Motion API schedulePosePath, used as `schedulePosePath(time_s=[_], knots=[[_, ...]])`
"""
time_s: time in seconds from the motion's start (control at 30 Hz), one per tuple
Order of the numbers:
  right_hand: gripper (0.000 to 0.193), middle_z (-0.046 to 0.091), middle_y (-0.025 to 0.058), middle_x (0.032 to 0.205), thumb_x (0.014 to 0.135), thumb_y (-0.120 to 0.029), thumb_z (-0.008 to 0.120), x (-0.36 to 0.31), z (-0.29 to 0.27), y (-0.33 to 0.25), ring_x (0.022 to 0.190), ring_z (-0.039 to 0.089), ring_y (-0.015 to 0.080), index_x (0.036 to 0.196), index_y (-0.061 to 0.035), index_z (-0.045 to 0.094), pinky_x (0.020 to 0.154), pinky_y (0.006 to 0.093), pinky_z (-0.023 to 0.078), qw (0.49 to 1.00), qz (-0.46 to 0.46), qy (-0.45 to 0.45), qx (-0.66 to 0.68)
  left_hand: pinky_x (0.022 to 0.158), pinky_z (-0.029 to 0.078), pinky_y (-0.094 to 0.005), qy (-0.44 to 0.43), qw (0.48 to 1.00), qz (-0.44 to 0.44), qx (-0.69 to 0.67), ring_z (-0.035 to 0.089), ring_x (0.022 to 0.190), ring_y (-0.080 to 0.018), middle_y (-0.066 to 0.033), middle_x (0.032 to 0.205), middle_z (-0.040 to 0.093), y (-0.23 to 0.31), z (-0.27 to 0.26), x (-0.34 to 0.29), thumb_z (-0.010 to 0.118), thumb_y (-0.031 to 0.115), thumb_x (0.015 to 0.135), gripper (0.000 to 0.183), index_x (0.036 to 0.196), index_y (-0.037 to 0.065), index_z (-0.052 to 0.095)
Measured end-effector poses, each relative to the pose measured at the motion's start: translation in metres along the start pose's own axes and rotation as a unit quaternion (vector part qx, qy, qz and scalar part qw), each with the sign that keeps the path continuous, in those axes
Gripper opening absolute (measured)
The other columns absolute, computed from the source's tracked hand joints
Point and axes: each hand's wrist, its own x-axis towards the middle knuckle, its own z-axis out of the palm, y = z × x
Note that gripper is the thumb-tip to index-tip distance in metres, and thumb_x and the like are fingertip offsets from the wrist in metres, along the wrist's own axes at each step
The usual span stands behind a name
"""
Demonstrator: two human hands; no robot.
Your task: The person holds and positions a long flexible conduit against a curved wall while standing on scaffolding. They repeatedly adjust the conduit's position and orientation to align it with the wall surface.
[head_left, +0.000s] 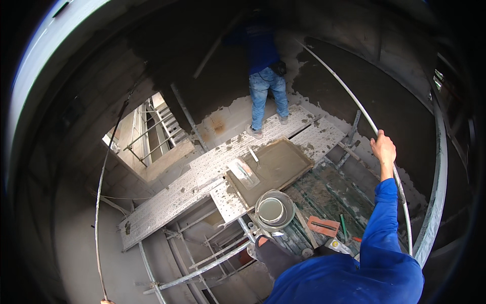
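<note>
My right hand [383, 147] is closed round a thin pale metal pole [346, 90], which slants from the far wall down along my right side. At the lower left edge only a sliver of my left hand [107, 302] shows, with skin on both sides of a second thin pole [100, 197]; the hand looks closed on it, though most of it is cut off. Between my arms, below me, a shallow mortar tray [310, 166] holds wet grey mortar, with a pale flat trowel [243, 173] lying on it. A bucket [289, 206] stands near the tray's front edge.
A co-worker [263, 55] in blue stands on perforated scaffold planks [157, 215], facing a partly plastered wall, near a long straightedge [210, 57]. An orange float [324, 226] and a green stick-like tool [343, 227] lie near my legs. Scaffold tubes [202, 268] and a gap lie left.
</note>
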Motion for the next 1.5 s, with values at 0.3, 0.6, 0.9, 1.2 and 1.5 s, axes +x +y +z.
schedulePosePath(time_s=[0.3, 0.6, 0.9, 1.2, 1.5], knots=[[0.040, 0.071, 0.0207, 0.098, 0.087, -0.031, 0.064, -0.001, -0.002, -0.001, 0.095, 0.069, 0.0384, 0.117, -0.0046, 0.057, 0.083, 0.0488, 0.055, 1.000, 0.015, -0.014, 0.010, 0.057, 0.056, -0.0463, 0.002, 0.998, -0.044, -0.052, 0.070, 0.068, -0.0356, -0.0171, 0.077, 0.070, 0.010, -0.019, -0.004, 0.064, 0.038, 0.082, 0.034, 0.083, 0.004, 0.071], [0.039, 0.071, 0.0210, 0.094, 0.087, -0.031, 0.064, 0.003, 0.003, 0.005, 0.092, 0.070, 0.0379, 0.114, -0.0037, 0.057, 0.080, 0.0481, 0.056, 1.000, 0.005, -0.015, 0.023, 0.052, 0.055, -0.0429, 0.037, 0.999, -0.002, -0.026, 0.069, 0.062, -0.0322, -0.0150, 0.070, 0.068, 0.001, -0.007, 0.000, 0.063, 0.040, 0.084, 0.037, 0.074, 0.005, 0.069], [0.040, 0.071, 0.0213, 0.094, 0.085, -0.031, 0.067, 0.002, 0.004, 0.006, 0.091, 0.070, 0.0386, 0.113, -0.0035, 0.058, 0.079, 0.0485, 0.055, 0.999, 0.004, -0.007, 0.034, 0.044, 0.048, -0.0417, 0.142, 0.988, 0.055, -0.021, 0.063, 0.054, -0.0289, -0.0099, 0.065, 0.064, 0.006, -0.011, -0.008, 0.060, 0.036, 0.085, 0.033, 0.068, 0.008, 0.067], [0.040, 0.071, 0.0205, 0.096, 0.087, -0.032, 0.064, 0.002, 0.003, 0.005, 0.094, 0.070, 0.0375, 0.115, -0.0036, 0.057, 0.082, 0.0485, 0.056, 1.000, 0.008, -0.016, 0.013, 0.051, 0.053, -0.0444, 0.037, 0.999, 0.020, -0.032, 0.068, 0.063, -0.0321, -0.0139, 0.070, 0.067, 0.019, -0.048, -0.012, 0.060, 0.035, 0.085, 0.032, 0.073, 0.006, 0.070], [0.042, 0.070, 0.0218, 0.102, 0.091, -0.033, 0.061, 0.005, 0.005, 0.002, 0.099, 0.067, 0.0404, 0.123, -0.0087, 0.053, 0.085, 0.0510, 0.054, 1.000, 0.003, -0.025, -0.014, 0.073, 0.058, -0.0497, -0.093, 0.973, -0.184, -0.108, 0.069, 0.085, -0.0417, -0.0233, 0.091, 0.071, 0.033, -0.034, 0.002, 0.056, 0.011, 0.089, 0.021, 0.094, -0.005, 0.068]])
